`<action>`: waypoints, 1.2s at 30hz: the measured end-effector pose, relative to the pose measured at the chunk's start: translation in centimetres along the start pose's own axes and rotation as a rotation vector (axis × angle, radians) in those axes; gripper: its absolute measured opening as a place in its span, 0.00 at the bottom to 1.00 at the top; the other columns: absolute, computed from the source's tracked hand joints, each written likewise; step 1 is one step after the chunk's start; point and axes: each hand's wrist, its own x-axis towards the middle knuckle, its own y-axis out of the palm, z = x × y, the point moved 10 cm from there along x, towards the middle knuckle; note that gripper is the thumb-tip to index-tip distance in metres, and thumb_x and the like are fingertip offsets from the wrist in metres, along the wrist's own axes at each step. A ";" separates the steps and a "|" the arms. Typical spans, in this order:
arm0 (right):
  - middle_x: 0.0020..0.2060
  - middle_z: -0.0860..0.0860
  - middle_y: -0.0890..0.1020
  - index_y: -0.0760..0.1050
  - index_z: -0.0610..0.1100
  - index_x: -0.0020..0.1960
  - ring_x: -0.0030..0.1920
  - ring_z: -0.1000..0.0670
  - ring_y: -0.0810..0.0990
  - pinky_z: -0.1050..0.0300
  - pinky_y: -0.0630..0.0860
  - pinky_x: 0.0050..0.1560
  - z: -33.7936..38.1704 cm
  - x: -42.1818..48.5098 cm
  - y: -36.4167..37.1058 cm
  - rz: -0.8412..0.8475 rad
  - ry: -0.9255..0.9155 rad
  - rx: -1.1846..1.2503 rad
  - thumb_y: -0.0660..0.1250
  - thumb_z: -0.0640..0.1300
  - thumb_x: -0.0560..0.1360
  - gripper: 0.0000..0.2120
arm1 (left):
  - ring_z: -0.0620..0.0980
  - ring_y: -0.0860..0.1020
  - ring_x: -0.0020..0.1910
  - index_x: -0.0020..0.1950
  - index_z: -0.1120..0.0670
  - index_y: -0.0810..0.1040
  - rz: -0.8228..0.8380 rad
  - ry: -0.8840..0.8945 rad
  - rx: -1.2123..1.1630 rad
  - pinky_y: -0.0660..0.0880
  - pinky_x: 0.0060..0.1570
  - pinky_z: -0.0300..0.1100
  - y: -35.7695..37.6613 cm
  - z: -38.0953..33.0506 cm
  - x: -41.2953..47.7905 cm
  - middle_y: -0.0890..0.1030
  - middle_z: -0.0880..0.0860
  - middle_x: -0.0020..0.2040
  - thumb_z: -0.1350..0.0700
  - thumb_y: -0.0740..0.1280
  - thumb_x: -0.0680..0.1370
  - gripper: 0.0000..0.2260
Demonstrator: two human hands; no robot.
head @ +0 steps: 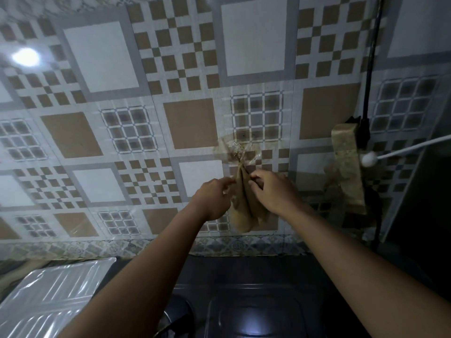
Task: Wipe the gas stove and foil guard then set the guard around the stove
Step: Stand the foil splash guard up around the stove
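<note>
- A brown cloth [244, 211], hanging from a wall hook [238, 156] at mid-frame, is pinched in the grip of the left hand [214, 198] and the right hand [273, 191].
- The foil guard [56, 296] lies flat at lower left, not yet set around the gas stove [244, 308]. Wiping is judged not yet begun.

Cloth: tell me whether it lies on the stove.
No, the cloth hangs on the wall, left hand and right hand holding it.

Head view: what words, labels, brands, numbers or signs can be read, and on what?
None can be read.
The wall tiles carry only checked patterns.
The brown cloth, the foil guard and the gas stove show no print.
The mottled block hanging at right is too blurred to tell.
</note>
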 end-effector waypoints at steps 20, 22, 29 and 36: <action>0.48 0.57 0.82 0.81 0.52 0.52 0.50 0.53 0.81 0.52 0.78 0.55 38.9 -18.5 17.4 0.815 -0.622 -0.064 0.71 0.63 0.72 0.17 | 0.51 0.79 0.59 0.61 0.48 0.81 0.109 -0.730 0.174 0.71 0.62 0.41 -17.1 28.8 -42.1 0.81 0.49 0.62 0.47 0.66 0.79 0.14; 0.52 0.54 0.83 0.80 0.50 0.58 0.53 0.51 0.81 0.53 0.77 0.57 43.7 -21.5 22.0 0.865 -0.732 -0.119 0.71 0.59 0.75 0.17 | 0.50 0.77 0.62 0.62 0.48 0.81 0.121 -0.816 0.175 0.70 0.64 0.41 -17.6 33.0 -47.7 0.80 0.48 0.64 0.46 0.66 0.79 0.14; 0.67 0.49 0.76 0.69 0.53 0.72 0.64 0.44 0.76 0.48 0.74 0.63 54.0 -30.1 38.5 0.970 -0.976 -0.389 0.71 0.50 0.77 0.25 | 0.53 0.79 0.58 0.61 0.53 0.80 0.138 -1.091 0.067 0.74 0.62 0.47 -15.6 46.0 -62.6 0.81 0.53 0.62 0.44 0.70 0.75 0.19; 0.72 0.46 0.72 0.63 0.52 0.77 0.69 0.42 0.73 0.43 0.73 0.66 58.4 -35.2 49.3 0.989 -1.145 -0.563 0.73 0.41 0.74 0.35 | 0.57 0.75 0.64 0.69 0.58 0.73 0.206 -1.248 0.011 0.72 0.64 0.47 -11.5 53.9 -70.0 0.76 0.57 0.67 0.44 0.70 0.76 0.27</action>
